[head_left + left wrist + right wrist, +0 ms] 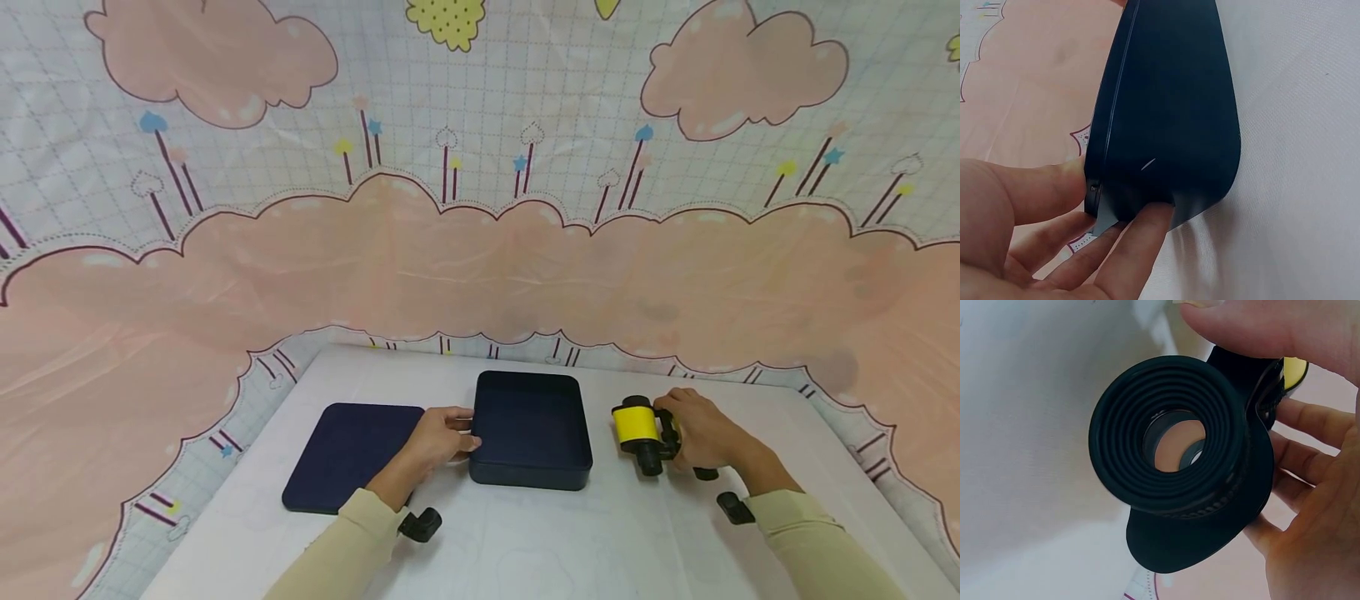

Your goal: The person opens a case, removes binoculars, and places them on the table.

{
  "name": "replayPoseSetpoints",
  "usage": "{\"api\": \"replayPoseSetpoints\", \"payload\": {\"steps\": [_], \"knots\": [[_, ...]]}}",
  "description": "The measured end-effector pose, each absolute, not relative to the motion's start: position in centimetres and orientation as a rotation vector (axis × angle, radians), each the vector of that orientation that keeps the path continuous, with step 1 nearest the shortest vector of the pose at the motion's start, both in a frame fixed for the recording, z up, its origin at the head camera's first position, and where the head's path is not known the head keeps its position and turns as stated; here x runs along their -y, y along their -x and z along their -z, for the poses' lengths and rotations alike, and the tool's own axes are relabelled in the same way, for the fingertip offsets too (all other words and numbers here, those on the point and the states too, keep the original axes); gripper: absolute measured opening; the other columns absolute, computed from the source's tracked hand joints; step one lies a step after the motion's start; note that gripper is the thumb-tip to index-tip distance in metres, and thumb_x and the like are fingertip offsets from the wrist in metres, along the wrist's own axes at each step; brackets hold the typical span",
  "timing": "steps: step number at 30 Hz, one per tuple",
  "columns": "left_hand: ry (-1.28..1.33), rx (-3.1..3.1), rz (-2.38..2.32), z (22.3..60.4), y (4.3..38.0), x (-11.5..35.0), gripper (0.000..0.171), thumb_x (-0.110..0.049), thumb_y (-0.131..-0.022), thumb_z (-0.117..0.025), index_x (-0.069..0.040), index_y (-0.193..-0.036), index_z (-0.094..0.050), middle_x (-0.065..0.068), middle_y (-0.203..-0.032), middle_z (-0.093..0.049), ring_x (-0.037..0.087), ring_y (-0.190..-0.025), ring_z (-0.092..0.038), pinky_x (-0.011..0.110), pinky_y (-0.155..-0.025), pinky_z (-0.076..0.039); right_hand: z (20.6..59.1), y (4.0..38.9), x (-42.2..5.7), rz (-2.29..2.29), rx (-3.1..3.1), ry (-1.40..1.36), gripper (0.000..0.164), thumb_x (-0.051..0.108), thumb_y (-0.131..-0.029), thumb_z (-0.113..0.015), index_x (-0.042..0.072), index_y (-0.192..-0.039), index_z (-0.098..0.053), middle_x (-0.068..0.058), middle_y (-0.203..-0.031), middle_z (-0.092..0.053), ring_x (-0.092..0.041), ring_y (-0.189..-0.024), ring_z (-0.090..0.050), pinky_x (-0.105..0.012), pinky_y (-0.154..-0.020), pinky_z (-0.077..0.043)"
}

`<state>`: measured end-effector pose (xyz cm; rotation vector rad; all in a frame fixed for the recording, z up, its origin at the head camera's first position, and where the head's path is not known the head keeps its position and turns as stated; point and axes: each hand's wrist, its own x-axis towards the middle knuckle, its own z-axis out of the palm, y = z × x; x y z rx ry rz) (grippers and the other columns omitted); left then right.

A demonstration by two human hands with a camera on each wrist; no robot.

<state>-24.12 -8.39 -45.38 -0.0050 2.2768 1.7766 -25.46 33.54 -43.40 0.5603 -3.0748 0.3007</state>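
My right hand (697,429) grips a pair of black and yellow toy-like binoculars (636,425) at the right of the table. Much of their right half is hidden behind that hand. In the right wrist view, a round black ribbed eyepiece (1166,434) fills the middle, with thumb on one side and fingers round the other. A shallow dark navy box (528,429), open at the top, sits mid-table. The fingertips and thumb of my left hand (438,437) touch its left wall; the left wrist view shows its dark side wall (1166,100) close up.
Left of the box lies a flat dark navy lid (352,454), partly under my left forearm. The white table (540,542) meets a cloud-patterned peach cloth (480,275) at the back and sides. Small black cameras hang at both wrists.
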Motion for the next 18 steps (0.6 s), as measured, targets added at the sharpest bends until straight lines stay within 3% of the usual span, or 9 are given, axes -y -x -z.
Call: {"api": "replayPoseSetpoints", "payload": {"steps": [18], "knots": [[0.028, -2.274, -1.784, 45.68, 24.12, 8.3, 0.057, 0.004, -0.082, -0.073, -0.002, -0.137, -0.056, 0.025, -0.138, -0.057, 0.023, -0.104, -0.069, 0.038, -0.084, -0.061, 44.09, 25.48, -34.0, -0.325, 3.062, -0.575, 0.086, 0.023, -0.052, -0.093, 0.004, -0.128, -0.057, -0.012, -0.124, -0.059, -0.036, -0.118, -0.05, -0.064, -0.101, -0.044]]}}
